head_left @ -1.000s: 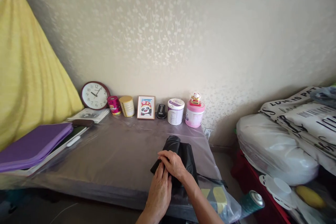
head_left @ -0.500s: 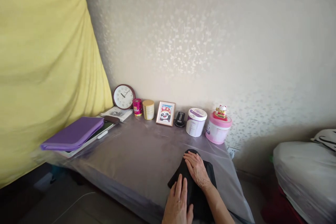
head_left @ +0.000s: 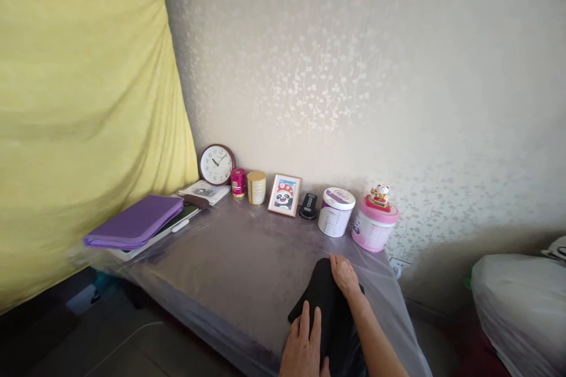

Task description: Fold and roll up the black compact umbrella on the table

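Observation:
A folded piece of black cloth [head_left: 322, 294] lies near the table's front right corner; its kind is not clear, and its lower end runs out of view. My left hand [head_left: 303, 344] rests on its lower left part with the fingers spread and stretched out. At the upper right edge of the cloth, my right hand [head_left: 345, 275] has its fingers closed together over the fabric. The far end of the cloth stands up a little beside those fingers.
Along the wall stand a clock [head_left: 217, 164], a pink can [head_left: 237, 182], a yellow-lidded jar [head_left: 256, 187], a framed panda picture [head_left: 285, 195], a black device [head_left: 308, 206], a white-purple tub [head_left: 336, 212] and a pink tub [head_left: 375, 228] bearing a cat figurine [head_left: 379, 195]. A purple folder [head_left: 135, 221] lies left.
My right hand has moved from lying flat on top of the cloth to its right edge, and the cloth's far end has risen. My left hand stays on the cloth. The view has shifted slightly.

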Tool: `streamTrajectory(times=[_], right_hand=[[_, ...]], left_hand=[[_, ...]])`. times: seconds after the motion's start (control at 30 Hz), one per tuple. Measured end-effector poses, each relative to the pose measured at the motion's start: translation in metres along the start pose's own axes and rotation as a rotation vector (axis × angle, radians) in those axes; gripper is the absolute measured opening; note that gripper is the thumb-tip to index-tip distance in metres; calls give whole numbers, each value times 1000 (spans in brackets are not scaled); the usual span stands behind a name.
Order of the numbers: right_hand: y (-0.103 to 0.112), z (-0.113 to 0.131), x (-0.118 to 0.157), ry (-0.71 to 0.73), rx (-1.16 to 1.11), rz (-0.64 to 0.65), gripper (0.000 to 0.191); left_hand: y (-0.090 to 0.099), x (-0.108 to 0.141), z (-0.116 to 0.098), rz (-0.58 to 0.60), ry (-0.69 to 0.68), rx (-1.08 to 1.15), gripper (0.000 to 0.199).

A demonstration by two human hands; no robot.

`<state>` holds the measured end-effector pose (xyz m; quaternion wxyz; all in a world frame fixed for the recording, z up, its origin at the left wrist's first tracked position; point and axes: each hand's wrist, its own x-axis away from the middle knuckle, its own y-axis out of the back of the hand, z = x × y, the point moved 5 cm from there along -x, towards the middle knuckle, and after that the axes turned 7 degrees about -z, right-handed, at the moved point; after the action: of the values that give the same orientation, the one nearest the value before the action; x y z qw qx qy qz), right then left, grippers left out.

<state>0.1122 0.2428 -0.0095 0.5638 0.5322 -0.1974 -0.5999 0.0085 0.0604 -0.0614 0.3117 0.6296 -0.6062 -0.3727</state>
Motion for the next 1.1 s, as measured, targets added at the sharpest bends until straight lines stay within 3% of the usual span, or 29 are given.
streamTrajectory(times=[0.2, 0.3, 0.4, 0.63, 0.83, 1.1], right_hand=[[43, -52, 38, -220, -49, -322, 34], [52, -78, 70, -349, -132, -310, 38], [54, -89, 101, -460, -189, -239, 38], [56, -65, 135, -689, -537, -63, 43], [70, -41, 130, -595, -439, -57, 45], [63, -37, 123, -535, -262, -63, 44]], left_hand=[[11, 7, -5, -65, -61, -5, 71], [15, 11, -6, -123, -84, -16, 68], [20, 15, -10, -157, -93, -27, 67], [35, 19, -23, -77, -59, -123, 65], [31, 20, -21, -123, -99, -155, 62], [30, 19, -19, -150, -133, -157, 60]])
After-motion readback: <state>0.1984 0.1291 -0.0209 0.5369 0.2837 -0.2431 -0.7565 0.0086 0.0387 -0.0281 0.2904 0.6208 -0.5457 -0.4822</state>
